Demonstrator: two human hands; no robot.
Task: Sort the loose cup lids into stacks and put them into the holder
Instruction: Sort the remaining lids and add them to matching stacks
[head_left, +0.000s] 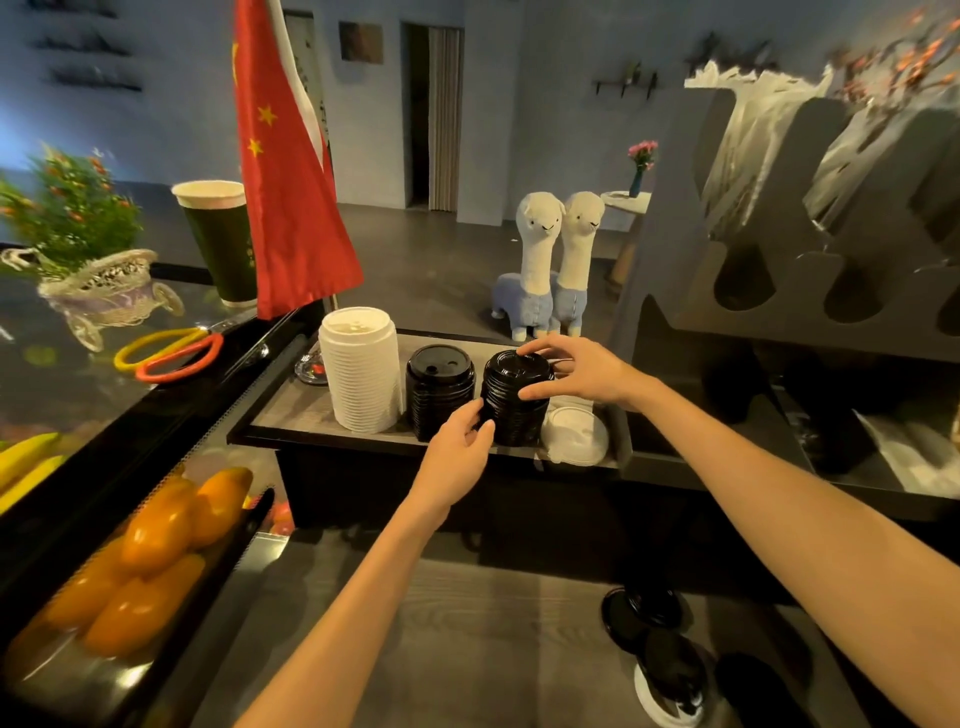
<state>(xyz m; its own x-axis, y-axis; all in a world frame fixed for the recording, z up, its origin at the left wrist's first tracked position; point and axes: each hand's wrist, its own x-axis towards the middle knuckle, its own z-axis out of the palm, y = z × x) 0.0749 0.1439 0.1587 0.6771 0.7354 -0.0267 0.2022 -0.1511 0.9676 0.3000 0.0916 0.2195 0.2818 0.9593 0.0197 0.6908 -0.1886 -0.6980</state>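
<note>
A shallow grey tray holder (291, 410) carries a tall white lid stack (360, 370), a black lid stack (439, 389) and a second black lid stack (511, 402). My left hand (460, 447) grips the low left side of that second black stack. My right hand (576, 370) holds its top and right side with curled fingers. A short white lid pile (575, 434) lies at the tray's right end. Loose black lids (647, 616) and a white lid (660, 701) lie on the lower counter at the bottom right.
Scissors (169, 353), a green paper cup (221, 241), a red flag (291, 171) and a plant basket (98, 291) stand to the left. Oranges (156, 540) fill a display case below. Two plush llamas (550, 265) stand behind the tray. A dark organiser (779, 291) rises on the right.
</note>
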